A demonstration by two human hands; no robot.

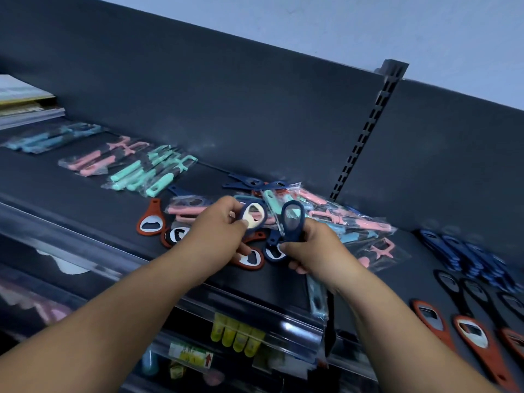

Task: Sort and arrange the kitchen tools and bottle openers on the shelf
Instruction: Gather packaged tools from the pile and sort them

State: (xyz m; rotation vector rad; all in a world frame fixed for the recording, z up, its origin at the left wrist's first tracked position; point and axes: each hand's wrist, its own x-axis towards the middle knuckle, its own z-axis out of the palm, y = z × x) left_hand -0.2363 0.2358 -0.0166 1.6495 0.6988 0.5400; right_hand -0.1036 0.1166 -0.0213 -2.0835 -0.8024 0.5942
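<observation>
Over the middle of the dark shelf [93, 194], my left hand [218, 231] pinches a navy bottle opener [253, 215] with a pale metal face. My right hand [309, 251] grips a second navy bottle opener [293, 219], held upright. Below and between the hands lie red openers [150, 219] and another navy opener [273, 252], mixed with a heap of bagged pink and teal kitchen tools [340, 219].
Bagged mint [147, 174], pink [93, 163] and blue tools [51, 137] lie in groups at the left. Rows of navy [465, 253] and red openers [470, 333] lie at the right. A slotted upright [365, 137] divides the back panel. Packaged goods sit below the clear price rail [255, 316].
</observation>
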